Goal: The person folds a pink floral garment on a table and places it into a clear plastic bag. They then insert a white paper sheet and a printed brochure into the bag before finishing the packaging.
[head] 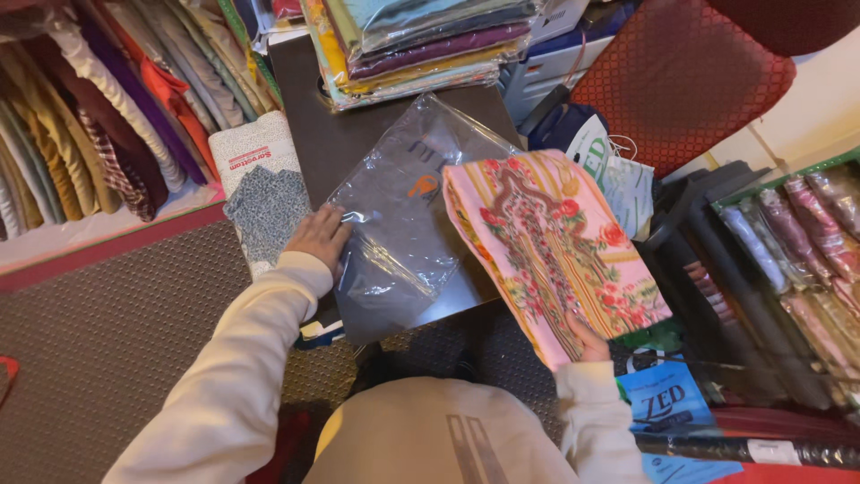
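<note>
1. The left hand [321,235] lies flat, fingers loosely spread, on the left edge of a clear plastic bag [403,215], pinning it to the dark bench [331,134] so that it seemingly stays put.
2. The right hand [587,343] is clamped on the near corner of a folded pink floral fabric [555,246], held tilted up just right of the bag and overlapping its right edge.
3. A stack of packaged fabrics [421,45] sits on the bench's far end.

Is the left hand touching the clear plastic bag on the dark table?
Touching. The head view shows the left hand pressed flat on the edge of the clear plastic bag, fingers overlapping it with no gap.
</note>
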